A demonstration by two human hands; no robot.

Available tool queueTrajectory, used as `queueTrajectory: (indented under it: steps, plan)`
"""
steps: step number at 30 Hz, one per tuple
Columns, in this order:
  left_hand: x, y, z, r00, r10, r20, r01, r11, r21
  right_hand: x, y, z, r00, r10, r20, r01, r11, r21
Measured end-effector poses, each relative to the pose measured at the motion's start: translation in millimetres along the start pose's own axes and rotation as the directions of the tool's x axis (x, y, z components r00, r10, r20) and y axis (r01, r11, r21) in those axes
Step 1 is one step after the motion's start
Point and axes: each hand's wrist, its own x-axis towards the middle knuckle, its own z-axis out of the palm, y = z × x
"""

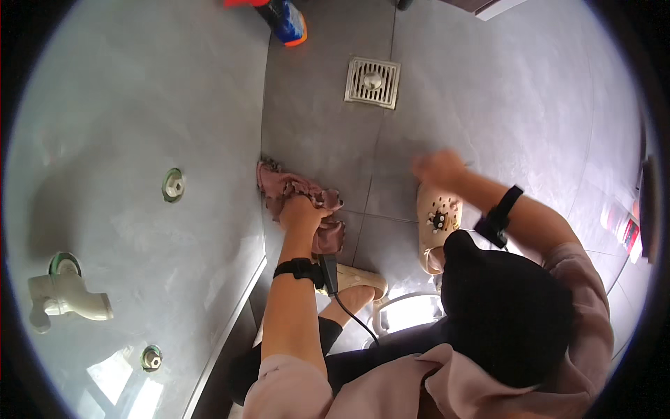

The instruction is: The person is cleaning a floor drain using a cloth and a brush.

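My left hand (301,212) presses down on a crumpled pink cloth (280,184) with frayed, dark-spotted edges, its fingers closed into the fabric. The cloth lies on the grey tiled floor (321,133), its far end touching the foot of the left wall. Most of my left fingers are hidden by the folds. My right hand (441,170) is at the toe of a beige clog (438,222) with a black charm on it. Motion smears its fingers, so I cannot make out whether they hold anything. Both wrists wear black straps with small boxes.
A square metal floor drain (354,81) lies ahead. Beyond it to the left stands a blue bottle with orange ends (283,22). A tap (70,297) and a round pipe fitting (174,186) stick out of the left wall. Another beige clog (373,280) is near my left forearm.
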Motion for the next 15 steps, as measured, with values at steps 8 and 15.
queueTrajectory:
  steps: [8,15]
  plan:
    - [-4.9,-17.5,15.4,0.993,0.058,-0.101,-0.053,0.997,0.060,28.7,-10.1,-49.4,0.610,-0.272,0.744,0.138,0.961,0.238]
    - [5.6,-20.0,20.8,0.999,-0.026,-0.035,0.027,0.998,0.049,52.5,-28.1,-52.8,0.710,-0.237,0.663,0.019,0.947,0.319]
